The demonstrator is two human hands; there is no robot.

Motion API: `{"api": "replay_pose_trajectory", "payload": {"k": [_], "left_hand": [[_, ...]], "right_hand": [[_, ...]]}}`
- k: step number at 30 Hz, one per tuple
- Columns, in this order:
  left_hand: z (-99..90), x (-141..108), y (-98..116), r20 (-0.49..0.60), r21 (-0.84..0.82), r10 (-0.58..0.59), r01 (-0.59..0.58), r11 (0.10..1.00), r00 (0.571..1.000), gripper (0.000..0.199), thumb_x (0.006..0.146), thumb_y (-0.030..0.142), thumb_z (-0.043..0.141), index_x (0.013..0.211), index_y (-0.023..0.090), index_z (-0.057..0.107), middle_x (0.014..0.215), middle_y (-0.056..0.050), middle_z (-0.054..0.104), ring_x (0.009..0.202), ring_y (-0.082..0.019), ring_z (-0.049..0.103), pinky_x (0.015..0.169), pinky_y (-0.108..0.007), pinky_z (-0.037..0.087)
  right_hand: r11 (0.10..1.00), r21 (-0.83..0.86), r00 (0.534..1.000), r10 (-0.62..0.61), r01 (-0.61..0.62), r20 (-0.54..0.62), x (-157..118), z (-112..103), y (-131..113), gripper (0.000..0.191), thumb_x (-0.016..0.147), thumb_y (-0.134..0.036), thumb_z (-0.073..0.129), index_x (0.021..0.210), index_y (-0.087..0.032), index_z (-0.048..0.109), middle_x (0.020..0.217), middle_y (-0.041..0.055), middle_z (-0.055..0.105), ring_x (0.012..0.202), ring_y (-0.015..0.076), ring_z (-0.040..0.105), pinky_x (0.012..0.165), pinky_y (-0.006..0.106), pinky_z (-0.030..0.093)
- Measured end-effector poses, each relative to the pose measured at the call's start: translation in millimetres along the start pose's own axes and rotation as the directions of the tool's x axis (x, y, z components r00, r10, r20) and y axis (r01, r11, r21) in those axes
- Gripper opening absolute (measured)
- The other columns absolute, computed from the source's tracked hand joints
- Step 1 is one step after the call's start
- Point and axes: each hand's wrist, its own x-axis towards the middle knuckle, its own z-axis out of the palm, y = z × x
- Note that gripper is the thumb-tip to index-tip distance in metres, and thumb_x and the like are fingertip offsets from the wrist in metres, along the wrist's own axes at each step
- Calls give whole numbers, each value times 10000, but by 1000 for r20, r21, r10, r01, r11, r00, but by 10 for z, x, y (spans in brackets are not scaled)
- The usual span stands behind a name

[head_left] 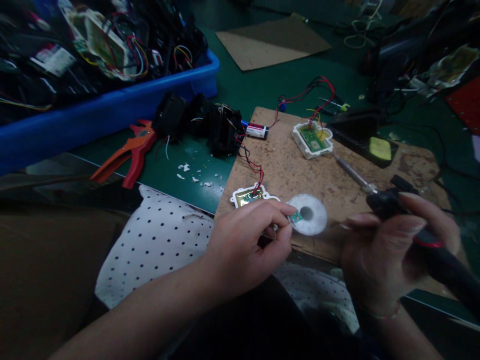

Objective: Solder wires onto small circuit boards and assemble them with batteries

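My left hand (255,237) pinches a small green circuit board (296,217) between thumb and fingertips, over the left part of a round pale spool (315,215). Partly covered by that hand, a white-cased module (245,196) with red and black wires lies on the brown board (277,165). My right hand (397,245) is wrapped round the dark handle of a soldering iron (386,200). The iron's metal tip points up and left, close to a second white-cased module (312,140) with a green circuit board inside.
Orange-handled pliers (137,152) lie left, beside black housings (221,127) and white scraps. A blue bin (112,102) full of wired parts fills the upper left. A battery (257,130) touches the board's edge. Right, a yellow sponge (380,148) sits in a black holder. Cardboard (273,42) lies behind.
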Motion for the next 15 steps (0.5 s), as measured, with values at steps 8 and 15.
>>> {"api": "replay_pose_trajectory", "payload": {"k": [8,15], "left_hand": [[-4,-17,-2,11,10,35,-35,999,999,103,867,91,652,831,184,624,1071,-9,768,844,-110,708,783,-237,578],[4,-42,-13,6,26,68,-68,997,998,81,890,115,630,854,188,633,1094,-35,772,901,-139,733,817,-272,601]], "right_hand": [[993,115,955,-52,19,290,-12,277,-66,730,685,-130,837,1331,-339,568,1221,32,671,1112,213,689,985,395,571],[995,96,946,7,-40,325,-13,264,1,788,664,-158,847,1355,-323,507,1267,44,660,1179,224,655,1058,445,525]]}}
